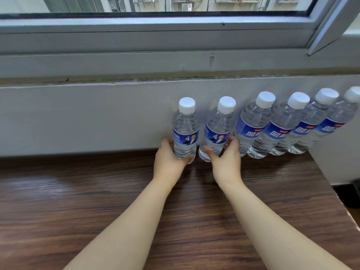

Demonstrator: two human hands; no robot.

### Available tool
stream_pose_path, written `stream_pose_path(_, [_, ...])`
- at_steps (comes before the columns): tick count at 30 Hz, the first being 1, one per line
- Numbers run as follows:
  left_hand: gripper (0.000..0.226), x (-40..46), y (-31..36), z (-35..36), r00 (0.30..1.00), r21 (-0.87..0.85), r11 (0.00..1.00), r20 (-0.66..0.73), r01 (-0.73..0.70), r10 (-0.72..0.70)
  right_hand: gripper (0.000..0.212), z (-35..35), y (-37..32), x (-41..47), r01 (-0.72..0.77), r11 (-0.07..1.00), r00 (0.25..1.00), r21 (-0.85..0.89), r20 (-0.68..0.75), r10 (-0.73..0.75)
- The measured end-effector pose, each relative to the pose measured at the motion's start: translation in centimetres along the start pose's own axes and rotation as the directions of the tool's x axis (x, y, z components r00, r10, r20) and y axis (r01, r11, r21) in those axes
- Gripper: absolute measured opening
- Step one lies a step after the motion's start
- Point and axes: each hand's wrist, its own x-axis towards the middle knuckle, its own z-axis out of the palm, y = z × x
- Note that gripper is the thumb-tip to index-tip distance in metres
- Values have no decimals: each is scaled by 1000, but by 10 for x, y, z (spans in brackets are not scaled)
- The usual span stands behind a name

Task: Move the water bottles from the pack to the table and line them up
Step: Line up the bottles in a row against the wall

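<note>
Two upright bottles held: left hand (pixel 169 156) gripped leftmost bottle (pixel 185 129), right hand (pixel 226 154) its neighbour (pixel 217 131); row (pixel 288 125) stood at 3 o'clock.

Your two forearms bare to the frame edge, no sleeves, your left hand (pixel 167 156) and right hand (pixel 227 158) bare

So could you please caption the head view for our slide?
Left hand and right hand each grip a water bottle, extending the wall-side row.
</note>
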Motion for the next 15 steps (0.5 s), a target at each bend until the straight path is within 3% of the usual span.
stream_pose_path(6, [65, 5, 3, 11, 998, 181, 983, -58, 18, -8, 55, 1, 0, 4, 18, 1000, 994, -10, 105, -17])
stream_pose_path(10, [69, 6, 1, 16, 999, 259, 966, -45, 4, 8, 58, 3, -2, -2, 50, 999, 996, 13, 71, -51])
stream_pose_path(15, [37, -4, -3, 6, 997, -12, 997, 16, -71, 71, 68, 12, -2, -2, 32, 999, 998, 16, -53, -31])
